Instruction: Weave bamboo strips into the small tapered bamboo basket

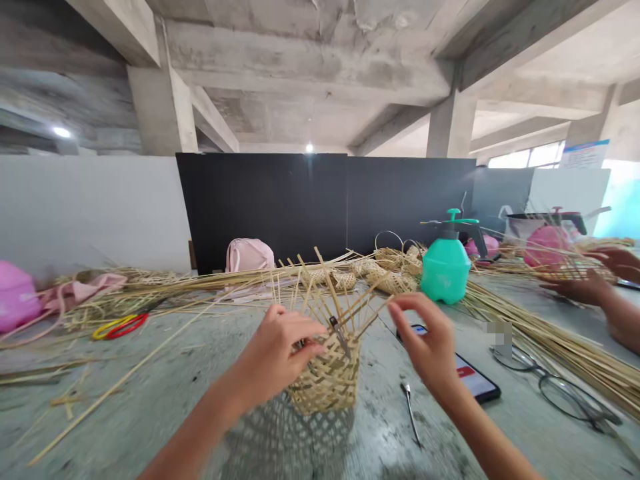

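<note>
Concrete hall, strip-strewn grey table [150,393], half-woven basket [327,380]

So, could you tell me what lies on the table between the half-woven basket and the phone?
In the head view, a small metal tool lies on the bare table between the basket and the phone. The right hand hovers above that stretch.

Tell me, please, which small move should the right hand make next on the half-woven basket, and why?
Probably bring the right hand in to pinch one loose strip. The left hand already grips the basket rim, while the right hand hovers open beside the upright strips, touching nothing.
</note>
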`<state>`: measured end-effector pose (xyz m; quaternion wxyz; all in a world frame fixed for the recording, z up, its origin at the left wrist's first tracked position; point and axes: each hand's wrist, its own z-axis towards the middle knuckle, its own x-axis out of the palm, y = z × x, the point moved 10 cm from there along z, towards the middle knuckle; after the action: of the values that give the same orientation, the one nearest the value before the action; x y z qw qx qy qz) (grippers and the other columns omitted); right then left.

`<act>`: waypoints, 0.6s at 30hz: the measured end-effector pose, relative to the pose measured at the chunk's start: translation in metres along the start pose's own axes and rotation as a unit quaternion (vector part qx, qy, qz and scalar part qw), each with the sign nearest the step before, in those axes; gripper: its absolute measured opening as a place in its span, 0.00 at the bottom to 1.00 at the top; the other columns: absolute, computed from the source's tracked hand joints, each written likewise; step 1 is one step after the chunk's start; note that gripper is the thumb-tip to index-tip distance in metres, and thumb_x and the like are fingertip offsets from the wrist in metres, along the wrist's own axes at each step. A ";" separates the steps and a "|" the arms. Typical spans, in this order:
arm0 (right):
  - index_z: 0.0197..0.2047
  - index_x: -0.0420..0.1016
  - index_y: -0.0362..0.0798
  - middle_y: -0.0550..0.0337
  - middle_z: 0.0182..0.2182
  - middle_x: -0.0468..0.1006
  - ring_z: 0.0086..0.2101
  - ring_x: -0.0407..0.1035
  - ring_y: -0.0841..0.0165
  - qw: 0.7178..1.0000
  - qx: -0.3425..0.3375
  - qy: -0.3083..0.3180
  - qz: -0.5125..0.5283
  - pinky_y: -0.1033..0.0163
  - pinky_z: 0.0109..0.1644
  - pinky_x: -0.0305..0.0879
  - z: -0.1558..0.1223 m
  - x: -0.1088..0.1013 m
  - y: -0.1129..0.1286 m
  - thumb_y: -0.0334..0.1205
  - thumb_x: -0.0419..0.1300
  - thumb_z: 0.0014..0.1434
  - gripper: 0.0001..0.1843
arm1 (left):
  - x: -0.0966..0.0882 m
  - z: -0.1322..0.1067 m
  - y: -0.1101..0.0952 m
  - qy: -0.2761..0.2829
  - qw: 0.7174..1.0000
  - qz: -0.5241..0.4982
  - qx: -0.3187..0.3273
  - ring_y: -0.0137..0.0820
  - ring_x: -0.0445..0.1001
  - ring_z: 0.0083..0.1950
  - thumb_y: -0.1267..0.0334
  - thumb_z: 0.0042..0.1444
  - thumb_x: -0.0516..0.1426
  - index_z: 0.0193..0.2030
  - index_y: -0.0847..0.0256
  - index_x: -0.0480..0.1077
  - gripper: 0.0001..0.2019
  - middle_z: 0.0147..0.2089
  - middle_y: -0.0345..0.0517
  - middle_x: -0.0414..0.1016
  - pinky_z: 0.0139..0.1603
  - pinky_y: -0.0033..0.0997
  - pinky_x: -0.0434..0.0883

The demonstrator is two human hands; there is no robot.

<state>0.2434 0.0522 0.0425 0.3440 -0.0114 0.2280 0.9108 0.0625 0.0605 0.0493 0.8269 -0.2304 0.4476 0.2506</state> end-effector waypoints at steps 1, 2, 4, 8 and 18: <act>0.30 0.69 0.48 0.58 0.29 0.72 0.32 0.67 0.65 0.999 -0.025 -0.032 -0.024 0.58 0.37 0.63 0.010 -0.013 0.016 0.41 0.56 0.56 0.06 | 0.001 0.003 -0.005 0.007 1.000 0.005 0.005 0.29 0.70 0.33 0.66 0.55 0.55 0.37 0.55 0.71 0.05 0.31 0.35 0.76 0.43 0.37 0.57; 0.33 0.70 0.49 0.57 0.31 0.72 0.33 0.67 0.65 0.997 -0.055 0.015 -0.043 0.58 0.37 0.63 0.019 -0.009 0.033 0.40 0.56 0.56 0.05 | 0.003 0.005 -0.009 0.011 1.000 0.011 0.011 0.29 0.69 0.33 0.67 0.55 0.55 0.37 0.55 0.71 0.05 0.31 0.34 0.76 0.43 0.37 0.56; 0.37 0.72 0.50 0.54 0.40 0.72 0.40 0.66 0.62 0.976 -0.125 0.155 -0.090 0.56 0.42 0.62 0.028 0.014 0.066 0.43 0.58 0.54 0.08 | 0.006 0.008 -0.015 0.018 0.999 0.022 0.022 0.29 0.69 0.32 0.67 0.56 0.54 0.38 0.54 0.70 0.06 0.31 0.34 0.76 0.42 0.37 0.55; 0.37 0.74 0.50 0.58 0.34 0.75 0.36 0.68 0.65 0.913 -0.141 0.363 -0.123 0.59 0.39 0.62 0.022 0.056 0.085 0.44 0.61 0.52 0.09 | 0.009 0.009 -0.015 0.023 0.999 0.025 0.023 0.29 0.70 0.33 0.68 0.55 0.54 0.36 0.55 0.71 0.05 0.31 0.34 0.76 0.41 0.35 0.54; 0.22 0.70 0.49 0.67 0.21 0.71 0.24 0.65 0.73 0.933 -0.071 0.350 0.045 0.67 0.27 0.60 0.048 0.069 0.082 0.40 0.59 0.53 0.10 | 0.004 0.009 -0.014 0.008 0.999 0.024 0.029 0.30 0.71 0.32 0.67 0.55 0.54 0.32 0.54 0.71 0.06 0.29 0.34 0.76 0.41 0.35 0.56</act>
<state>0.1456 0.0616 0.1063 0.1996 -0.3431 0.2692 0.8775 0.0786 0.0559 0.0528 0.8236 -0.1973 0.4665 0.2554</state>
